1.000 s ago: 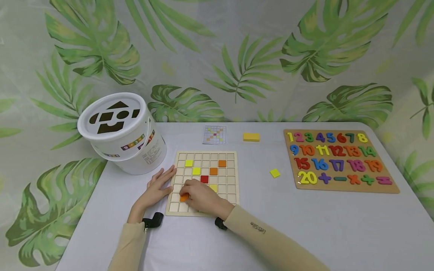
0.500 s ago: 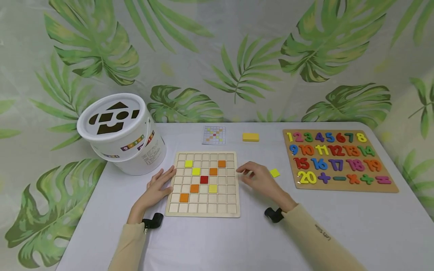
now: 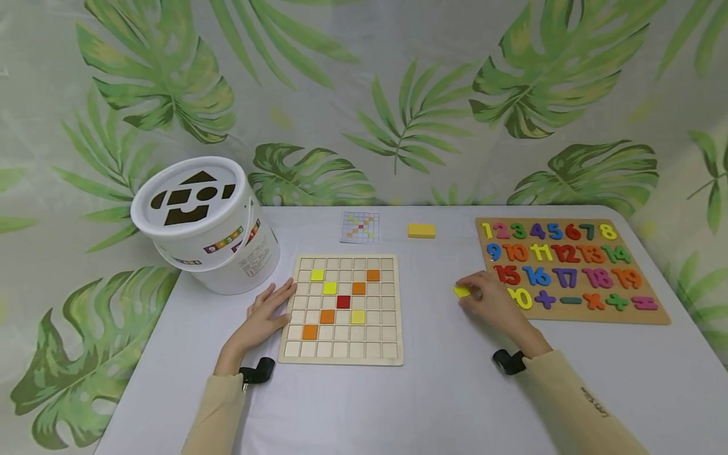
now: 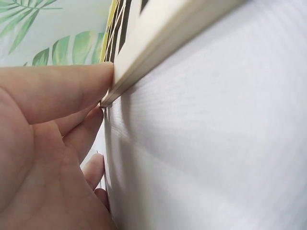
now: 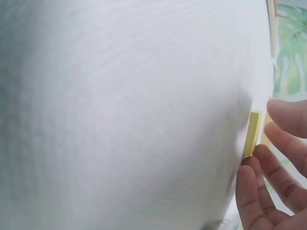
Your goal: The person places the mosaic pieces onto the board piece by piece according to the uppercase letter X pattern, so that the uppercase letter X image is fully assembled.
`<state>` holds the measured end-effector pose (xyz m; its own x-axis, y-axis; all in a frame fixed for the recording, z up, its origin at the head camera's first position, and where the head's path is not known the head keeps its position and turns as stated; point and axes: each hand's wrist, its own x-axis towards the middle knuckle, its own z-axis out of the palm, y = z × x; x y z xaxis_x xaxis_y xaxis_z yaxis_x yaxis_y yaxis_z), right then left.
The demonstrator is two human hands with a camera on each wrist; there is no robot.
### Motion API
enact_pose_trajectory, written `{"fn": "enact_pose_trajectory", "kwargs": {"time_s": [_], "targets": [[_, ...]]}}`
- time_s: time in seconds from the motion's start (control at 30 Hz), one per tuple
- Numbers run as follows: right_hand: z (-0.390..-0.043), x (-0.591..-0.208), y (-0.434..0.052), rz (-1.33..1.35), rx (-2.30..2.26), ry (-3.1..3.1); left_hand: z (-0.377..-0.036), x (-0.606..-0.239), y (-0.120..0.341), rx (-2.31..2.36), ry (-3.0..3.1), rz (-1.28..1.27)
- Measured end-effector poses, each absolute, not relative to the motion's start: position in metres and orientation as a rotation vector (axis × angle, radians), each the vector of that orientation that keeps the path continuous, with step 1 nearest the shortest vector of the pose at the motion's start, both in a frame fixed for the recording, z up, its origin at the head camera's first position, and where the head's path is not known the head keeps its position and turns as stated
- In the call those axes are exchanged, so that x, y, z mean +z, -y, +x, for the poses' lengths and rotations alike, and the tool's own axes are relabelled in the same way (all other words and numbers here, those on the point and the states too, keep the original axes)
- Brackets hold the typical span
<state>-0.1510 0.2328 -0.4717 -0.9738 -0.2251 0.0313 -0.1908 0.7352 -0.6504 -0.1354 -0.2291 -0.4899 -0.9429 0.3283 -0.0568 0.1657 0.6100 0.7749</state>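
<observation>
My left hand (image 3: pixel 266 318) rests on the table with its fingertips at the left edge of the wooden grid board (image 3: pixel 296 358); in the left wrist view the fingers (image 4: pixel 72 88) touch the board's side. My right hand (image 3: pixel 495 303) is over a loose yellow tile (image 3: pixel 461 292) on the table, its fingers bent around it. The right wrist view shows fingertips against one end of the tile (image 5: pixel 252 134), with the thumb apart from it. Yellow, orange and red tiles lie in a crossing pattern on the board, a red tile (image 3: pixel 344 302) at the crossing.
A number board (image 3: pixel 580 316) lies to the right, partly under my right hand. Behind the grid board are a printed pattern card (image 3: pixel 360 227) and a yellow block (image 3: pixel 421 230). A white bucket (image 3: pixel 227 253) with a shape-cut lid stands at the back left.
My right hand has left an orange tile lying on the grid board and moved right to the loose yellow tile. My left hand has stayed at the board's edge.
</observation>
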Motion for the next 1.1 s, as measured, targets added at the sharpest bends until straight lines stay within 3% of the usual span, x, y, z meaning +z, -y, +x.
{"fn": "enact_pose_trajectory", "kwargs": {"time_s": [0.63,1.1], "targets": [[-0.159,-0.472,-0.207,-0.435,-0.922,-2.928,-0.136,-0.490,0.229,1.239,-2.641,0.396],[-0.124,-0.457,-0.112,-0.745,-1.032,-2.714,-0.135,-0.490,0.228,1.250,-2.638,0.408]]}}
